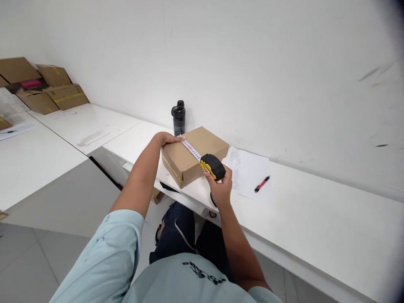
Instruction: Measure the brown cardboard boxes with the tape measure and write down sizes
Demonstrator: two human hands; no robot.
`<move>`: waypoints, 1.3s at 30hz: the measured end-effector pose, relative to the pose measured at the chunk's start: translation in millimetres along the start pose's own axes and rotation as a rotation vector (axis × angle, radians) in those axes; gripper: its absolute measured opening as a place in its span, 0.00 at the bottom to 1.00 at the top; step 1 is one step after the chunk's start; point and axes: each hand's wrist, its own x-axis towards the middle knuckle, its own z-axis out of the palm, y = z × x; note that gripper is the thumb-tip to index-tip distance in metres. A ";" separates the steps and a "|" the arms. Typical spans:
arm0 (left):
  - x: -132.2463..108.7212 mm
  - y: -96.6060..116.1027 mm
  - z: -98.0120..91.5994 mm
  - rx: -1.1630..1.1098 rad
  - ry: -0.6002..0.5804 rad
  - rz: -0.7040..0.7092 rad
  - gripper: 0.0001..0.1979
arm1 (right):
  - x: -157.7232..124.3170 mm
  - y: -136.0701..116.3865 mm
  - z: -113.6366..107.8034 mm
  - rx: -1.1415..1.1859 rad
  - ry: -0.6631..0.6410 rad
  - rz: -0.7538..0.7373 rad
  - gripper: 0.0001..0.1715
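A closed brown cardboard box with yellow tape on its side sits on the white table. A yellow and black tape measure rests at the box's near right corner, and my right hand grips its case. The white blade stretches across the box top to the far left corner. There my left hand lies on the box edge, fingers pressing the blade's end down.
A black bottle stands by the wall behind the box. White sheets of paper and a red and black pen lie right of the box. Several open cardboard boxes sit on tables at far left.
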 end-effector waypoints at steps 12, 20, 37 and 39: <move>15.5 -4.2 -1.8 -0.084 0.067 -0.042 0.38 | -3.0 2.0 1.9 -0.002 0.016 0.001 0.41; 5.5 -0.4 2.3 -0.077 0.049 -0.034 0.37 | -3.0 3.6 1.6 0.006 0.016 0.006 0.41; -2.0 3.8 8.0 -0.115 0.051 -0.047 0.37 | -6.0 11.2 1.7 -0.002 0.046 -0.002 0.41; -1.7 4.3 7.9 -0.116 0.049 -0.060 0.36 | -5.8 10.6 1.6 -0.005 0.042 0.000 0.41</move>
